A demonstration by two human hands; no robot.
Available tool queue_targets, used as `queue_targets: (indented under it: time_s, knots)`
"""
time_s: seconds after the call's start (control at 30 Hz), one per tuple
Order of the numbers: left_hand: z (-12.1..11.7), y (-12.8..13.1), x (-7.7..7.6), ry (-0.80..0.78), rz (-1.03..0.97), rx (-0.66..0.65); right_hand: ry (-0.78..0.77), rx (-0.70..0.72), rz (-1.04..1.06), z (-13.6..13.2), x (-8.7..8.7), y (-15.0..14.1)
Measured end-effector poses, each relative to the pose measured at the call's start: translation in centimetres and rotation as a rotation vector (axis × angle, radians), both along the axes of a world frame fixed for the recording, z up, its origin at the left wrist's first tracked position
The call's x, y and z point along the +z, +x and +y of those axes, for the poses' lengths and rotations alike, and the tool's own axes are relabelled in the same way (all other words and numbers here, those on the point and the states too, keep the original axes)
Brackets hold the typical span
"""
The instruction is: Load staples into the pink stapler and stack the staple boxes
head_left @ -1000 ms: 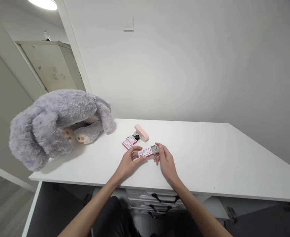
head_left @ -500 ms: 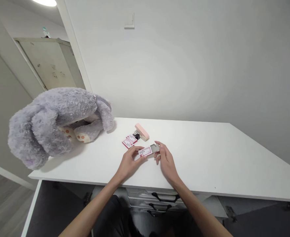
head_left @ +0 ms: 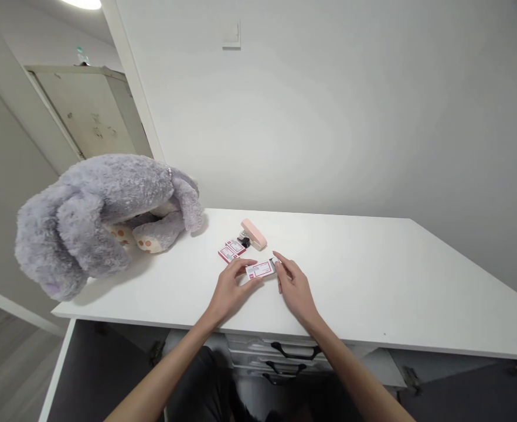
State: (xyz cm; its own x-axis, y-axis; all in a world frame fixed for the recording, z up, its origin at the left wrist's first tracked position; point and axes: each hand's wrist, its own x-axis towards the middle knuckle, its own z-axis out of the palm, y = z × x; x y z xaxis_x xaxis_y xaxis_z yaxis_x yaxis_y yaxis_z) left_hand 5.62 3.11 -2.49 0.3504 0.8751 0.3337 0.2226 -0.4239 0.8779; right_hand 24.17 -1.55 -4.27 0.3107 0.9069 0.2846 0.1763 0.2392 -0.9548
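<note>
Low over the table, my left hand [head_left: 233, 287] grips a small red-and-white staple box [head_left: 258, 269] by its left end, thumb in front and fingers behind. At the box's other end, my right hand [head_left: 296, 287] pinches the grey inner tray [head_left: 272, 264], of which only a short piece sticks out of the sleeve. The tray's contents cannot be made out. Just beyond my left hand lie two similar staple boxes [head_left: 231, 251], side by side. Touching or nearly touching them are a black clip-like object [head_left: 244, 241] and a pink stapler [head_left: 254, 233].
A large grey-purple plush toy [head_left: 109, 199] is on the left part of the white table [head_left: 373, 281]. Behind the table rises a wall with a switch [head_left: 231, 35]. Under the front edge are drawers with black handles [head_left: 296, 351], between open cabinet doors.
My right hand has moved slightly left, and the inner tray has slid further into the sleeve, so less of it shows. My left hand keeps its hold on the box.
</note>
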Motion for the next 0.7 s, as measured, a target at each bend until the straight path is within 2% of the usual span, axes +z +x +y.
queue_targets:
  time_s: [0.2,0.33,0.47,0.7]
  knots:
    - [-0.4,0.0,0.7,0.047,0.02,0.003,-0.018,0.024,-0.012,0.0,-0.1,0.1]
    - [-0.7,-0.1,1.1,0.156,0.067,0.022,-0.007,0.013,-0.046,0.1,-0.1,0.1]
    - [-0.9,-0.1,1.0,0.255,0.126,0.044,-0.008,0.031,-0.096,0.2,-0.3,0.0]
    - [-0.9,0.1,0.8,0.295,0.136,0.038,0.002,0.077,-0.14,0.0,0.0,-0.3]
